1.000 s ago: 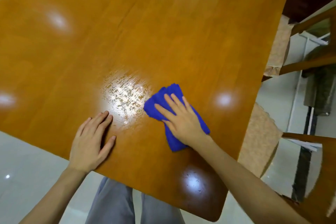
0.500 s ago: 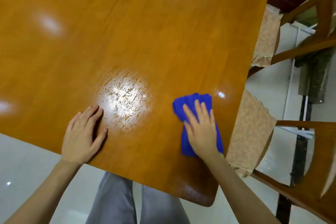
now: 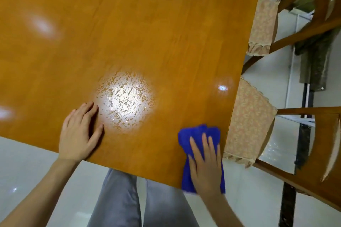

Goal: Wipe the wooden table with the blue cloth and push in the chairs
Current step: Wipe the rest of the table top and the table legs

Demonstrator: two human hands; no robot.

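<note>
The blue cloth is lying at the lower right of the frame, right on the near right corner of the wooden counter. Its long axis is running from the lower edge of the frame up toward the top, tipped slightly left, with the far end bunched into folds and the near end hanging past the counter's front edge. There is one cloth.

The right hand is pressing flat on top of it, its fingers stretched out, slightly spread and pointing up the frame along the cloth's length; they are lying over the cloth rather than closing around it. The left hand is resting palm down on the bare counter at lower left, near the front edge and well apart from the cloth, fingers extended and loosely together, thumb out to the side, gripping nothing.

Between the two hands a speckled, shiny patch is glinting on the wood.

Two chairs are standing along the counter's right edge: the near chair at middle right and the far chair at upper right, each with a patterned beige seat cushion partly tucked under the counter. The person's grey trousers are showing below the front edge, over a pale glossy floor.
</note>
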